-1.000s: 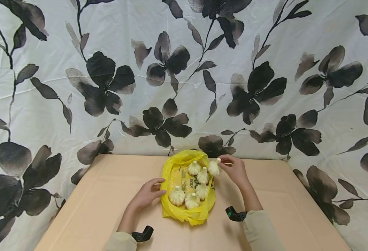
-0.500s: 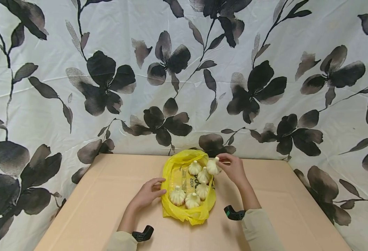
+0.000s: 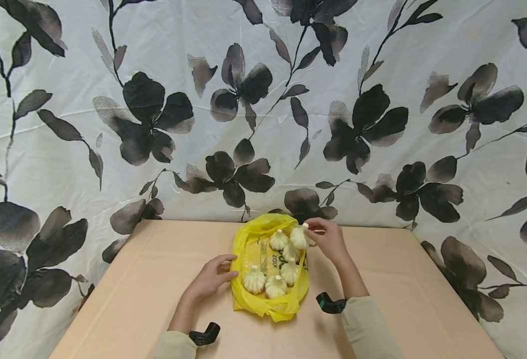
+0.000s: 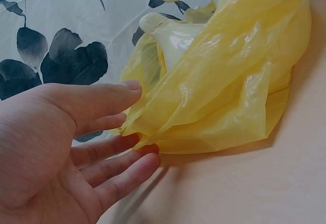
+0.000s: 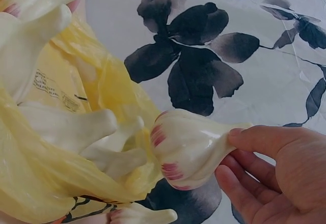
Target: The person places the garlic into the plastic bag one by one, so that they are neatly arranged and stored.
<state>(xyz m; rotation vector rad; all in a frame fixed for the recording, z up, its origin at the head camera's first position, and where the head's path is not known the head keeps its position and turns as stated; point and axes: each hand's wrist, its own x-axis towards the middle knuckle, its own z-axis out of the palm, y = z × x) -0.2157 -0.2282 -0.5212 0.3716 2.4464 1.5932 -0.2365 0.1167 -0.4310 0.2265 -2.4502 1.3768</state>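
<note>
My right hand [image 3: 329,239] pinches a white garlic bulb [image 5: 188,150] by its stem, between thumb and fingers. In the head view this bulb overlaps the right rim of a yellow plastic bag [image 3: 270,310]. Pink streaks mark the bulb's base, and its surface is glossy. Several more garlic bulbs [image 3: 254,280] lie inside the wide-mouthed bag, mostly along its right and near sides. My left hand [image 3: 208,279] is at the bag's left edge. In the left wrist view its fingers [image 4: 133,175] are loosely extended and touch the thin plastic.
The bag rests on a light peach-coloured table [image 3: 155,294] near its back edge. Another garlic bulb [image 5: 145,215] shows by the bag's outer side in the right wrist view. Behind the table hangs a white cloth [image 3: 290,144] with dark flowers. Each wrist wears a black camera [image 3: 205,334].
My right hand has moved left with the garlic bulb, from beside the bag's right rim to over it. The left hand and the bag have stayed in place.
</note>
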